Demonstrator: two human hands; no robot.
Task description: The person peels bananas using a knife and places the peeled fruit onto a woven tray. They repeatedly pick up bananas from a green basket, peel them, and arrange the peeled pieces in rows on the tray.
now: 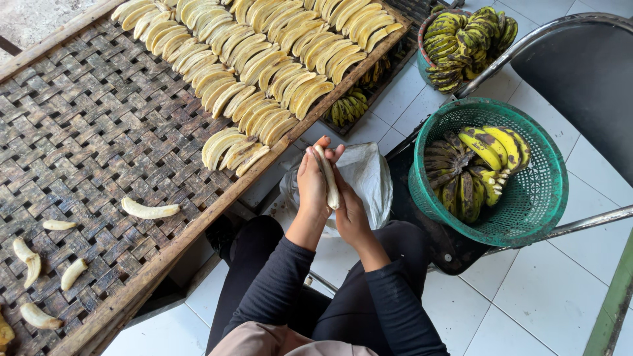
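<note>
A peeled pale banana (328,177) stands nearly upright between my two hands. My left hand (312,184) presses it from the left side and my right hand (349,207) cups it from the right, over a white plastic bag (369,175) on the floor. A woven bamboo rack (92,132) lies to the left, with rows of peeled bananas (264,59) along its far part. A single peeled banana (150,209) lies apart on the rack.
A green plastic basket (527,204) of unpeeled yellow-black bananas rests on a metal chair frame (580,225) to my right. Another basket of bananas (461,39) stands farther back. Several loose peeled pieces (30,260) lie at the rack's near left. White floor tiles lie below.
</note>
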